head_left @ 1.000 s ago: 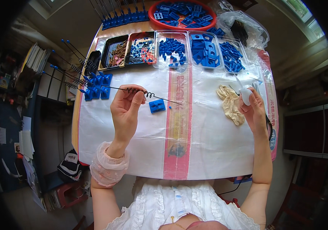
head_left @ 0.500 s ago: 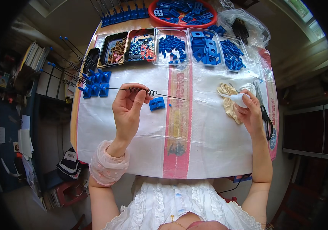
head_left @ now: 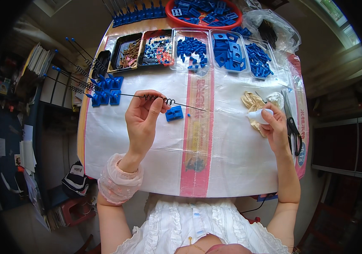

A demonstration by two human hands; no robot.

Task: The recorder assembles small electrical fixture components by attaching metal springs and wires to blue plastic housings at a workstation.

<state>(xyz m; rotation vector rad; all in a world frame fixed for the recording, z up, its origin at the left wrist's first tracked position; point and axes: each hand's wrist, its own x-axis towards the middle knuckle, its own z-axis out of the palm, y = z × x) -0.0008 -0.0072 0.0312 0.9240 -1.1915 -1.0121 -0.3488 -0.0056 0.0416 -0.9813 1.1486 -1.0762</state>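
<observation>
Five trays (head_left: pixel 127 39) in a row, one red basin (head_left: pixel 176 19), one pair of scissors (head_left: pixel 292 127)

The right hand (head_left: pixel 275 127) is the one on the move: 1 second ago it sat further out toward the right edge of the worktop (head_left: pixel 232 161), beside the scissors (head_left: pixel 292 127), with the small white bottle (head_left: pixel 260 115) barely showing above it. Half a second ago it had drifted inward over the crumpled beige cloth (head_left: pixel 252 103). Now it has come lower and closer to the body, and the bottle lies sideways in its fingers (head_left: pixel 270 116), tip pointing left, plainly visible. More of the cloth shows above the hand now. The view has also shifted slightly.
</observation>
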